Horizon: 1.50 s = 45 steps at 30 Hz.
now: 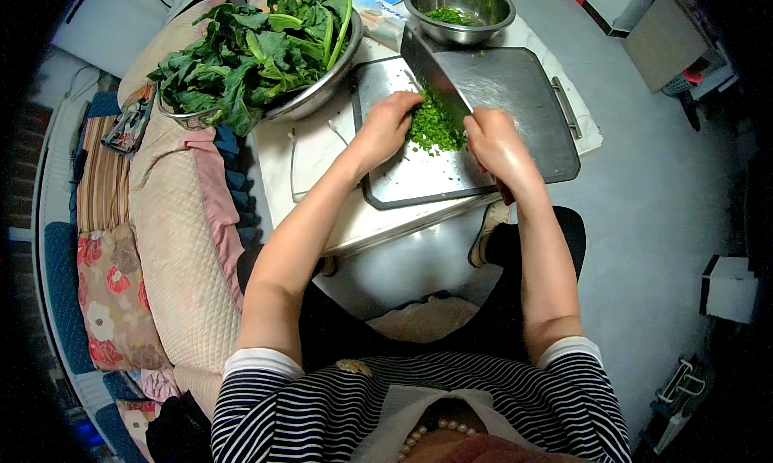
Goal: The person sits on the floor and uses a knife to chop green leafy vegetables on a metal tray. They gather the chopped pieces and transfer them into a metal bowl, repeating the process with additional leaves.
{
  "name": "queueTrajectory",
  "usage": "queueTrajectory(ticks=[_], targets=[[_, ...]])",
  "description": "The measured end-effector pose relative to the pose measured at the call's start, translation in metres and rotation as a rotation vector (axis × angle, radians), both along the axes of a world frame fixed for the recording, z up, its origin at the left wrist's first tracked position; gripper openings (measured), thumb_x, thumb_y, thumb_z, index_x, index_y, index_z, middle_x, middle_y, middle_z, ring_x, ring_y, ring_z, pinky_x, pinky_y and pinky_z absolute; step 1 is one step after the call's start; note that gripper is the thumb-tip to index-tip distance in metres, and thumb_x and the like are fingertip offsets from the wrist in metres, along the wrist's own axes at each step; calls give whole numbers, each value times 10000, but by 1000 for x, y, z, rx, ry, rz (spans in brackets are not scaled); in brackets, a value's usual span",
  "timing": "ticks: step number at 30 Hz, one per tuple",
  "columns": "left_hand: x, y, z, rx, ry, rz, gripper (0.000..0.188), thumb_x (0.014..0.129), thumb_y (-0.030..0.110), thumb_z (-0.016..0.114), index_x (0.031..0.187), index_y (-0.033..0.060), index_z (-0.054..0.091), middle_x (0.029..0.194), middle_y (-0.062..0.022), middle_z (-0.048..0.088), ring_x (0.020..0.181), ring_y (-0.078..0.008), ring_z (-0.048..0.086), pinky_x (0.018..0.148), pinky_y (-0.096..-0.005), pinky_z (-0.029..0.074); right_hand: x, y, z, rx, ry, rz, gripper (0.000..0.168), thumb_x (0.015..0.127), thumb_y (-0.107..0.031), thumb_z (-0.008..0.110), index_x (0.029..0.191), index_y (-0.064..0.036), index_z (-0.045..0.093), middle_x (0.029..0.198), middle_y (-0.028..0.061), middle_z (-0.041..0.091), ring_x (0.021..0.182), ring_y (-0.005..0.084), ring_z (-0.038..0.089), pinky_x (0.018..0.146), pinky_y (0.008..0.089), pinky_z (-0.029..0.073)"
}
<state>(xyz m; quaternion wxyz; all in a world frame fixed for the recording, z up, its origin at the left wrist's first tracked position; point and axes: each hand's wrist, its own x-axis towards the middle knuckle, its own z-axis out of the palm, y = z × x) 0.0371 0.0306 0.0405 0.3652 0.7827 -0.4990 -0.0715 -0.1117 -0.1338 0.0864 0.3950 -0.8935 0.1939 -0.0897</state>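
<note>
My right hand [498, 140] grips the handle of a cleaver [439, 76], its broad blade slanting up and away to the left. Finely chopped green leaves [436, 123] lie in a small heap beside and under the blade. Curled at the left of this heap, my left hand [386, 125] has its fingertips by the greens and close to the blade; whether they hold any is not visible. Beneath is a metal cutting board [416, 179] with a dark rim and a handle at its right end. Scattered green bits dot its surface.
A large metal basin [314, 103] heaped with leafy greens [259, 58] stands at the table's back left. Behind the board, a metal bowl [459, 37] holds chopped greens, next to a plastic bag [383, 25]. The white table [374, 221] ends just before my knees; a sofa [175, 221] runs along the left.
</note>
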Motion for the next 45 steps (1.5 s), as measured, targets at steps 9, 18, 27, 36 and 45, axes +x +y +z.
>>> queueTrajectory(ticks=[9, 18, 27, 36, 45], targets=[[-30, 39, -2, -34, -78, 40, 489, 817, -78, 533, 1299, -3, 496, 1396, -197, 467, 1313, -368, 426, 1119, -416, 345, 4, 11, 9, -148, 33, 37, 277, 905, -158, 534, 834, 87, 639, 848, 320, 625, 855, 485, 615, 801, 514, 486], [-32, 36, -7, -23, -35, 33, 432, 835, -71, 527, 1264, -26, 519, 1347, -207, 504, 1254, -380, 483, 1077, -415, 393, 9, 17, 3, -188, -25, 50, 292, 915, -169, 523, 828, 87, 636, 856, 322, 622, 855, 485, 614, 814, 512, 483], [-31, 37, -6, -20, -77, 48, 399, 829, -73, 549, 1226, -25, 550, 1284, -196, 529, 1197, -380, 508, 1034, -417, 419, 10, 20, 2, -163, 36, 58, 279, 911, -167, 534, 819, 76, 636, 821, 313, 621, 822, 480, 618, 785, 517, 489], [-32, 36, -6, -33, -28, 50, 386, 818, -78, 558, 1200, -18, 564, 1237, -193, 541, 1156, -378, 529, 1001, -412, 437, 7, 24, 3, -190, 30, 68, 275, 913, -168, 531, 829, 71, 641, 823, 304, 633, 818, 480, 624, 779, 523, 496], [-27, 37, -7, -103, -21, 90, 290, 796, -87, 570, 1076, -22, 613, 1152, -180, 589, 1096, -366, 572, 956, -411, 464, 3, 28, 5, -191, 30, 98, 268, 917, -163, 521, 841, 63, 644, 832, 303, 636, 827, 475, 626, 791, 516, 499]])
